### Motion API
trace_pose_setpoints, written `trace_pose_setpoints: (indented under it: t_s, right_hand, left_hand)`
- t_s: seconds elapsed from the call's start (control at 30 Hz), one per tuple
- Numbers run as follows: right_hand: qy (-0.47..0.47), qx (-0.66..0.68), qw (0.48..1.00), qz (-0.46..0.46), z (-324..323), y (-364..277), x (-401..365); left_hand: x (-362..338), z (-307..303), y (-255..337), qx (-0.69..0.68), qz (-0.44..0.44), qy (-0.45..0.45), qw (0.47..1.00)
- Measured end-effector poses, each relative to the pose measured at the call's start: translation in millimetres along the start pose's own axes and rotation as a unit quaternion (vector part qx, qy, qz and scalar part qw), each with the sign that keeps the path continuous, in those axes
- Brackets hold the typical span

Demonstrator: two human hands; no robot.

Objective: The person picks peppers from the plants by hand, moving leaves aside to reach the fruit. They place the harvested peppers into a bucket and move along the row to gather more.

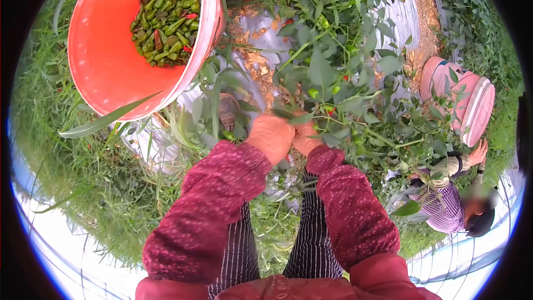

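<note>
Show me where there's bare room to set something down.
The silvery film at upper right looks best, bordered by pepper plants and a strip of dry litter. A smaller film patch lies between the orange bucket and the grass. Leaves crowd the left hand and right hand.

At lower center, our left hand [305,136] and right hand [273,135] meet beside the pepper plant [322,72]; upper left, a red bucket [100,39] holds peppers [166,22].
</note>
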State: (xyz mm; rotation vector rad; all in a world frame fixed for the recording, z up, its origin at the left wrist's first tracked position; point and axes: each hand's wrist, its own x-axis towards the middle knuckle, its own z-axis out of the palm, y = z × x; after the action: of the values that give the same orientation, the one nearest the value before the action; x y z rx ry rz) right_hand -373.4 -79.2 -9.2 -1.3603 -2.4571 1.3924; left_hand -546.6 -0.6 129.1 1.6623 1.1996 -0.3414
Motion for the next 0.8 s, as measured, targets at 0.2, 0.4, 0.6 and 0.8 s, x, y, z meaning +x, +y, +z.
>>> trace_pose_setpoints:
  t_s: [0.2, 0.4, 0.6, 0.8]
  right_hand:
    - [-0.178, 0.05, 0.971, 0.154, -73.3, -61.6, 27.1]
    - [-0.289, -0.141, 0.947, 0.025, -71.8, -102.2, 54.8]
    - [-0.354, -0.109, 0.928, 0.046, -54.7, -113.5, 46.0]
    - [-0.326, -0.035, 0.944, 0.032, -78.5, -110.6, 35.2]
  left_hand:
    - [-86.5, -102.4, -10.2, -0.159, 0.018, 0.209, 0.965]
    - [-131.5, -180.9, -74.2, 0.049, -0.116, 0.468, 0.875]
    - [-130.2, -164.2, -83.8, 0.223, 0.001, 0.508, 0.832]
    - [-108.5, 5.6, -76.3, 0.016, -0.079, 0.107, 0.991]
